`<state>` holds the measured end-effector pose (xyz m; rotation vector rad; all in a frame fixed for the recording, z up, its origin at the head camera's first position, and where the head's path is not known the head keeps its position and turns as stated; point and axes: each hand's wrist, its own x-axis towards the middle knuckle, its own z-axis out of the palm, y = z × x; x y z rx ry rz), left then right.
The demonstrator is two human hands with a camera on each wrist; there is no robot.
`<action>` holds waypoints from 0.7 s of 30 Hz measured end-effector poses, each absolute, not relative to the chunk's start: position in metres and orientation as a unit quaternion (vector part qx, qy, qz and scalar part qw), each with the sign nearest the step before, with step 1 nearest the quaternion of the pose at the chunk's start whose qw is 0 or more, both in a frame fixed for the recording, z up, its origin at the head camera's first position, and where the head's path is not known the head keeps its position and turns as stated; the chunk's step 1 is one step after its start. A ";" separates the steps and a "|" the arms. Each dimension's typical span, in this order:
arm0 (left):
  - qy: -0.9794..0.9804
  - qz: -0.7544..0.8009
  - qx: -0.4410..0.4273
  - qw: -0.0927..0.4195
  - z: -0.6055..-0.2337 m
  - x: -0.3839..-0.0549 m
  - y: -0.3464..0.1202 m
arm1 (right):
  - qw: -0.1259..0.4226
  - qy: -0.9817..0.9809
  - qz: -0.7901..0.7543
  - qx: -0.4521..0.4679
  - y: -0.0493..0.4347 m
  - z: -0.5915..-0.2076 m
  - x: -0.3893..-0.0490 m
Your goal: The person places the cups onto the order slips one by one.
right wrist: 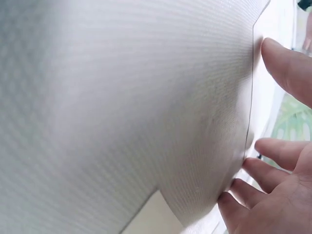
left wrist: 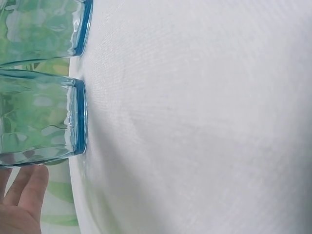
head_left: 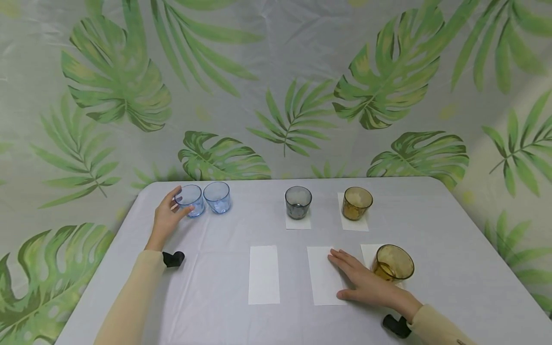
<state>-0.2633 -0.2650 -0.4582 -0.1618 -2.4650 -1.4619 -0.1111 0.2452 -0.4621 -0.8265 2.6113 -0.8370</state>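
Note:
My left hand (head_left: 166, 218) is round the left-hand blue glass (head_left: 197, 207), thumb across its near side and fingers at its left side. In the left wrist view this glass (left wrist: 39, 117) stands upright on the cloth, fingertips (left wrist: 36, 183) right at its side. A second blue glass (head_left: 221, 203) stands close on its right. My right hand (head_left: 366, 282) lies low with spread fingers over the right edge of a white paper strip (head_left: 321, 275). Just behind the hand, an amber glass (head_left: 394, 263) sits on another paper strip (head_left: 370, 251), partly hidden by the hand.
At the back, a grey glass (head_left: 298, 203) and another amber glass (head_left: 356, 203) stand on paper strips. A bare paper strip (head_left: 264, 275) lies front centre. Black wrist mounts show at the left (head_left: 174, 259) and right (head_left: 396, 326). A leaf-patterned curtain (head_left: 276, 96) hangs behind the table.

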 end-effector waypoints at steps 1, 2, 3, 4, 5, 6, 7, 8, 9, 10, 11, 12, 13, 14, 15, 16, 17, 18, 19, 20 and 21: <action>-0.851 -0.505 -0.054 0.135 -0.459 -0.264 -0.265 | 0.137 0.904 -0.288 -0.286 0.245 -0.462 -0.111; -0.850 -0.507 -0.053 0.134 -0.459 -0.264 -0.266 | 0.136 0.904 -0.286 -0.286 0.245 -0.462 -0.111; -0.849 -0.509 -0.051 0.133 -0.460 -0.264 -0.266 | 0.134 0.905 -0.286 -0.287 0.245 -0.462 -0.111; -0.848 -0.511 -0.050 0.132 -0.460 -0.264 -0.267 | 0.134 0.905 -0.285 -0.286 0.245 -0.462 -0.110; -0.846 -0.514 -0.049 0.132 -0.460 -0.264 -0.267 | 0.133 0.905 -0.284 -0.287 0.245 -0.462 -0.110; -0.845 -0.517 -0.049 0.131 -0.461 -0.264 -0.267 | 0.132 0.906 -0.283 -0.287 0.245 -0.462 -0.110; -0.843 -0.519 -0.048 0.131 -0.461 -0.264 -0.268 | 0.132 0.906 -0.282 -0.287 0.245 -0.463 -0.110; -0.841 -0.522 -0.049 0.131 -0.461 -0.263 -0.269 | 0.132 0.906 -0.282 -0.287 0.245 -0.463 -0.110; -0.840 -0.525 -0.049 0.131 -0.461 -0.263 -0.269 | 0.131 0.906 -0.281 -0.287 0.245 -0.463 -0.110; -0.839 -0.526 -0.050 0.131 -0.461 -0.263 -0.270 | 0.131 0.906 -0.281 -0.287 0.245 -0.464 -0.111; -0.838 -0.527 -0.051 0.131 -0.461 -0.262 -0.271 | 0.131 0.906 -0.281 -0.287 0.246 -0.464 -0.111; -0.838 -0.528 -0.053 0.130 -0.461 -0.262 -0.271 | 0.131 0.906 -0.281 -0.287 0.246 -0.465 -0.111; -0.837 -0.528 -0.054 0.129 -0.460 -0.261 -0.272 | 0.130 0.906 -0.281 -0.287 0.246 -0.465 -0.111; -0.837 -0.530 -0.055 0.127 -0.459 -0.260 -0.272 | 0.131 0.906 -0.281 -0.286 0.246 -0.465 -0.111; -0.837 -0.530 -0.056 0.125 -0.459 -0.259 -0.272 | 0.130 0.907 -0.281 -0.286 0.247 -0.466 -0.111; -0.837 -0.530 -0.056 0.123 -0.458 -0.259 -0.272 | 0.130 0.907 -0.281 -0.286 0.247 -0.466 -0.111; -0.838 -0.529 -0.056 0.121 -0.457 -0.258 -0.272 | 0.130 0.907 -0.282 -0.285 0.247 -0.466 -0.111; -0.839 -0.529 -0.056 0.117 -0.456 -0.257 -0.273 | 0.130 0.907 -0.282 -0.285 0.247 -0.466 -0.111; -0.840 -0.527 -0.054 0.114 -0.455 -0.255 -0.273 | 0.131 0.907 -0.282 -0.283 0.246 -0.466 -0.111; -0.841 -0.526 -0.054 0.111 -0.454 -0.254 -0.273 | 0.132 0.907 -0.283 -0.282 0.246 -0.466 -0.111; -0.842 -0.525 -0.054 0.107 -0.454 -0.253 -0.273 | 0.134 0.907 -0.283 -0.280 0.246 -0.466 -0.111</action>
